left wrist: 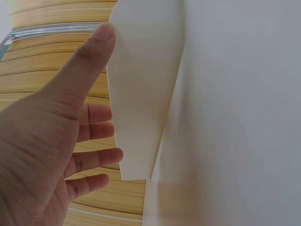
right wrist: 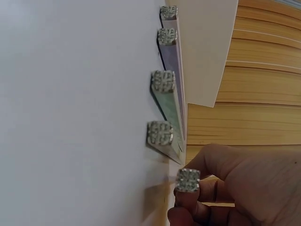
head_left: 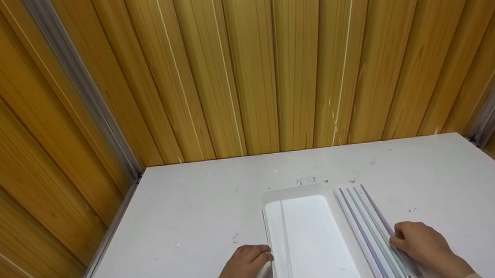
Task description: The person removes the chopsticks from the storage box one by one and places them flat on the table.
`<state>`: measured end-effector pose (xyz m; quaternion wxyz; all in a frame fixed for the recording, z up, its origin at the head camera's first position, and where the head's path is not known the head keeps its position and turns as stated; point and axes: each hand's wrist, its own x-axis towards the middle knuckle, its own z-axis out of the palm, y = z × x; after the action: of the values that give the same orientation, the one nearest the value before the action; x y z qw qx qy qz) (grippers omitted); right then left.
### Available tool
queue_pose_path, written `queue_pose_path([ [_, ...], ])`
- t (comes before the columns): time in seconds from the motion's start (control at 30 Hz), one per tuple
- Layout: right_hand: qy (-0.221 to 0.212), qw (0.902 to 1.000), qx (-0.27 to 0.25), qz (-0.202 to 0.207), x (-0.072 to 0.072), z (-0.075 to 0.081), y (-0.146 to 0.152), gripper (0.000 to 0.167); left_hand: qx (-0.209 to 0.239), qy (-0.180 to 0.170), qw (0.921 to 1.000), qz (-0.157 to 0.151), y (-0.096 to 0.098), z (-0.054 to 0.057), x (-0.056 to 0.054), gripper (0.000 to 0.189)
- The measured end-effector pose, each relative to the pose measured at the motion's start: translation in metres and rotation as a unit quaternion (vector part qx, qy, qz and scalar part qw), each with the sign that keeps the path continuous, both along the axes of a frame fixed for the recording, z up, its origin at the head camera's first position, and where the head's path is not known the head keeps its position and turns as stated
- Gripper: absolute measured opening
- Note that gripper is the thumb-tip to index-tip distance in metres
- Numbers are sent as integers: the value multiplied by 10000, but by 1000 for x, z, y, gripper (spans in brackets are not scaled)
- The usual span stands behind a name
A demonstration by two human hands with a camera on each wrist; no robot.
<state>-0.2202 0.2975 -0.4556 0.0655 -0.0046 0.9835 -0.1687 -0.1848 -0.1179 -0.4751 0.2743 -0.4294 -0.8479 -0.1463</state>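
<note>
A white rectangular tray [head_left: 343, 222] lies lengthwise on the table; its side wall [left wrist: 141, 84] fills the middle of the left wrist view. Beside that wall, my left hand [head_left: 244, 265] touches the tray's left edge with fingers extended and thumb apart. To the right of the tray, several pastel chopsticks [head_left: 364, 236] lie side by side, lilac and pale green among them. Patterned silver caps finish their near ends. With thumb and fingers, my right hand [head_left: 421, 242] pinches the rightmost chopstick [head_left: 375, 207], whose capped end [right wrist: 188, 180] stands apart from the others in the right wrist view.
The white tabletop [head_left: 192, 223] bears small dark marks, mostly behind the tray. Wood-patterned panels [head_left: 250, 68] rise at the back and sides. Grey metal posts [head_left: 87, 89] stand at the corners.
</note>
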Motion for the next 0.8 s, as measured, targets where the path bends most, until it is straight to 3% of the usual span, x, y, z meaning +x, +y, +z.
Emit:
queue_pose_path([
  [0.37, -104, 9999, 94, 13, -1, -2, 3, 18, 62, 149, 9999, -49, -1, -1, -1, 65],
  [0.8, -114, 9999, -6, 70, 1, -4, 6, 20, -85, -98, 9999, 112, 0, 1, 2, 65],
])
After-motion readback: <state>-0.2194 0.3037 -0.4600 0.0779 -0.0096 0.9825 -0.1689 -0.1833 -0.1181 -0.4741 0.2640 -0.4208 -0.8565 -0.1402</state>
